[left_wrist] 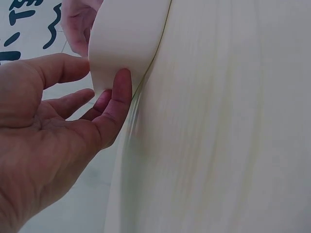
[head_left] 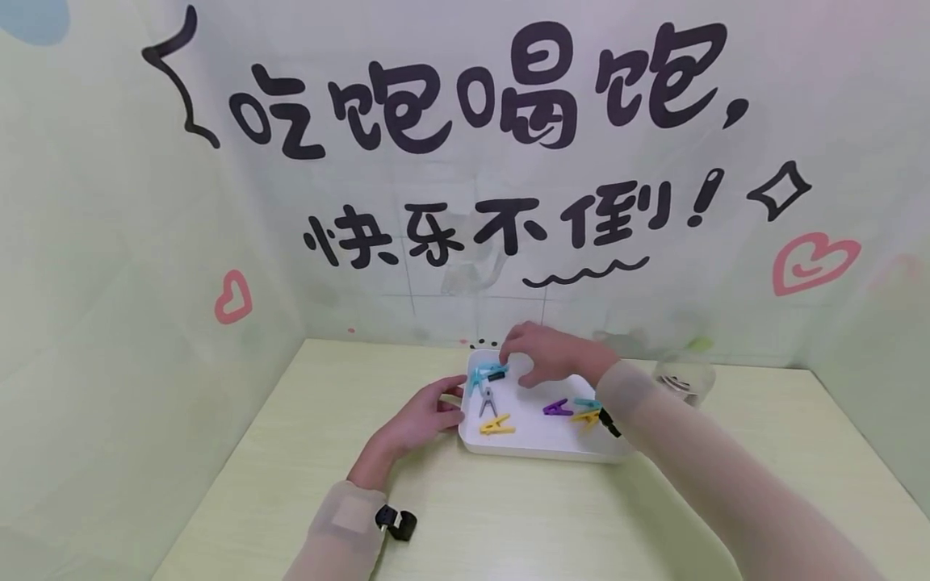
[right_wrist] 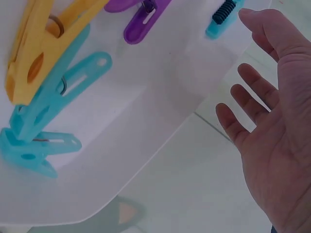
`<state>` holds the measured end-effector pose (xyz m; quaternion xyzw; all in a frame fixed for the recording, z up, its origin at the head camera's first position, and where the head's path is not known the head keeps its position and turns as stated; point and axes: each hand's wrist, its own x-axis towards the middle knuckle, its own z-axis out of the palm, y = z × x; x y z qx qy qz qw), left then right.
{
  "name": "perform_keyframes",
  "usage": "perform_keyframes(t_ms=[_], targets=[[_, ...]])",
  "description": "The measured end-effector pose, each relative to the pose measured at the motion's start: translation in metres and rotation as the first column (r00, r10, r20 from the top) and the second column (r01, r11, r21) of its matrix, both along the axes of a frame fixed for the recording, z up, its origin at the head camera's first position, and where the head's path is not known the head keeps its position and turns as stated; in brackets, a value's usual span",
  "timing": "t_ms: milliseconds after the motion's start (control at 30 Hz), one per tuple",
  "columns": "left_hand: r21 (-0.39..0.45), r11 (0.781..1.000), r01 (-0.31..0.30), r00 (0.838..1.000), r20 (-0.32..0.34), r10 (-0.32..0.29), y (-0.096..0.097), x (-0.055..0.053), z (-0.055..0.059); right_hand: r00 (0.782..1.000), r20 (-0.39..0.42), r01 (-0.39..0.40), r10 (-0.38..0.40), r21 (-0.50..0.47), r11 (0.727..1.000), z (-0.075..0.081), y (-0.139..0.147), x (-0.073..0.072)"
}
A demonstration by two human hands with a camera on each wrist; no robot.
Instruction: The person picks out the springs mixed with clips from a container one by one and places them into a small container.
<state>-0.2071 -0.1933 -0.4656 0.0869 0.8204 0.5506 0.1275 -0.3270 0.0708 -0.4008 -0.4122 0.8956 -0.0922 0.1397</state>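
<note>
A white tray (head_left: 523, 428) lies on the table with plastic clothes pegs in it. My left hand (head_left: 427, 415) touches the tray's left wall; in the left wrist view its fingers (left_wrist: 124, 90) rest along that wall. Over the tray's far side hangs my right hand (head_left: 550, 353), fingers loosely bent, nothing between them. Nearest to it are blue pegs (head_left: 476, 381) and a small black coil (right_wrist: 224, 12) on a blue piece. A grey peg (head_left: 488, 402) and a yellow peg (head_left: 497, 425) lie at the left. A purple peg (head_left: 558, 407) lies further right, beside yellow and blue pegs (right_wrist: 46, 109).
A clear round container (head_left: 686, 375) stands behind the tray at the right, with something dark inside. The pale wooden table (head_left: 508, 524) meets a printed wall sheet (head_left: 436, 307) at the back.
</note>
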Motion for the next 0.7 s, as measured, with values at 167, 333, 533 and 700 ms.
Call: perform_keyframes(t_ms=[167, 333, 533, 700], targets=[[0.004, 1.000, -0.005, 1.000, 0.009, 0.005, 0.000, 0.000, 0.001, 1.000, -0.013, 0.003, -0.003, 0.022, 1.000, -0.011, -0.010, -0.001], [0.008, 1.000, -0.017, 1.000, 0.014, 0.017, 0.001, 0.001, 0.002, 1.000, -0.025, -0.005, 0.006, 0.050, 0.999, -0.017, -0.014, -0.004], [0.017, 1.000, -0.014, 1.000, 0.017, 0.014, 0.002, 0.000, 0.002, 0.999, -0.032, -0.001, 0.003, 0.059, 0.998, -0.023, -0.016, -0.006], [0.028, 1.000, -0.006, 1.000, 0.018, 0.006, 0.002, 0.000, 0.002, 0.999, -0.032, 0.021, -0.019, 0.056, 0.998, -0.028, -0.018, -0.006]])
